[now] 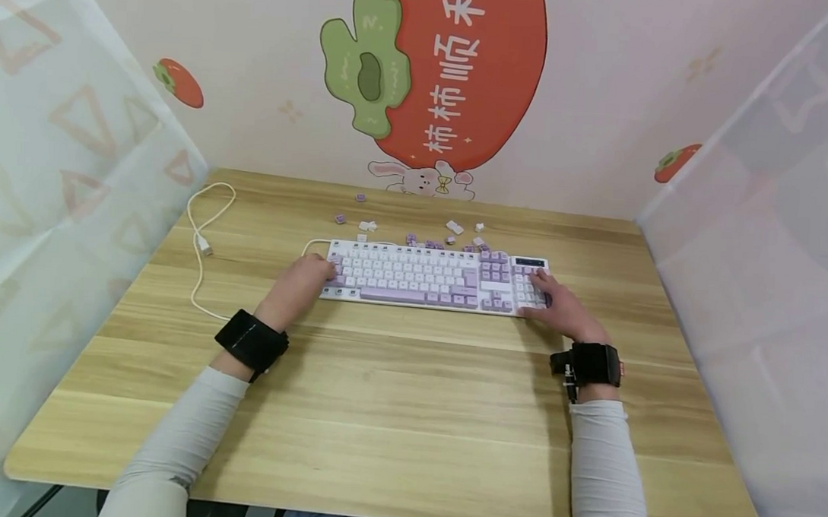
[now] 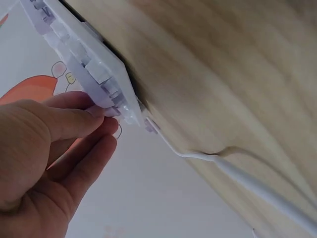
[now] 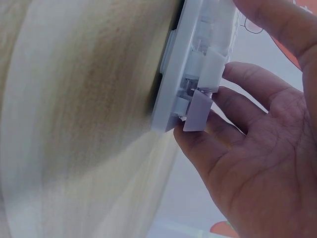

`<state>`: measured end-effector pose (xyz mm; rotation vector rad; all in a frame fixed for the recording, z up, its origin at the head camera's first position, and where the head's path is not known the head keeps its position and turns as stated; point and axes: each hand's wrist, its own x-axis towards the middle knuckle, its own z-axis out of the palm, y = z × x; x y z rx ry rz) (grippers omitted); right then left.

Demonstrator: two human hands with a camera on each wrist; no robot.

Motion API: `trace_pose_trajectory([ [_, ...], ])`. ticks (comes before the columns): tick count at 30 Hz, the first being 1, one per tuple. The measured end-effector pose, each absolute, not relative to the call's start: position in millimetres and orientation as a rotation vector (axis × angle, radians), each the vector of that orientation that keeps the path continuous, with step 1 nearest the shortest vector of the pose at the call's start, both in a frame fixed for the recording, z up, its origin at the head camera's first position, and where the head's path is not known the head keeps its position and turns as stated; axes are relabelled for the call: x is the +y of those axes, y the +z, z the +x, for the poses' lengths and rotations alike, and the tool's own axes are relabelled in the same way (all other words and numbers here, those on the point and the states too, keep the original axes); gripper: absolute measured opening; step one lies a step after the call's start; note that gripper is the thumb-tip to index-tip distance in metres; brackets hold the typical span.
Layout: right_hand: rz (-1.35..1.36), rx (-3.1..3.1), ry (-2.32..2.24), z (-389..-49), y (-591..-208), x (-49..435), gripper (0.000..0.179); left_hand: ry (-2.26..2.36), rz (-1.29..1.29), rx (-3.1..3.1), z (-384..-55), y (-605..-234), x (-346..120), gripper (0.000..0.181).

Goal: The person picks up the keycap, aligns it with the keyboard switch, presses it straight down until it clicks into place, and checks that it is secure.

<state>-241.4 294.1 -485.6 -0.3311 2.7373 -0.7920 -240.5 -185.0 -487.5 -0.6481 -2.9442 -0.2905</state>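
A white and purple keyboard lies flat on the table, some key switches bare. At its left end my left hand has thumb and fingertips together on a purple keycap by the corner. My right hand holds the right end, its thumb at the front edge and the other fingers at the number pad. In the right wrist view those fingers curl about the end, near a tilted purple keycap. Part of the left end is hidden behind the left hand.
Several loose purple and white keycaps lie behind the keyboard. A white cable with a USB plug loops over the left of the wooden table. A printed backdrop stands behind, pale curtains at both sides.
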Motion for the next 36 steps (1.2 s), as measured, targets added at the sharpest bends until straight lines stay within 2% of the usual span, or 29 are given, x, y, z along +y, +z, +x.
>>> trace_pose_trajectory([
  [5, -0.349, 2.734, -0.834, -241, -486, 294, 0.085, -0.287, -0.653, -2.944, -240, -488, -185, 0.027],
  [12, -0.344, 2.739, -0.811, -240, -485, 292, 0.084, -0.140, -0.762, -2.870, -238, -496, -188, 0.015],
  [18, -0.342, 2.725, -0.801, -239, -486, 289, 0.085, -0.189, -0.802, -2.881, -235, -502, -196, 0.024],
  [23, -0.328, 2.733, -0.802, -238, -483, 292, 0.084, -0.290, -0.777, -2.967, -237, -488, -194, 0.026],
  [27, -0.325, 2.725, -0.804, -238, -481, 293, 0.085, -0.379, -0.729, -3.042, -246, -470, -192, 0.030],
  [36, -0.323, 2.730, -0.816, -238, -484, 293, 0.085, -0.669, -0.730, -3.100, -289, -449, -176, 0.023],
])
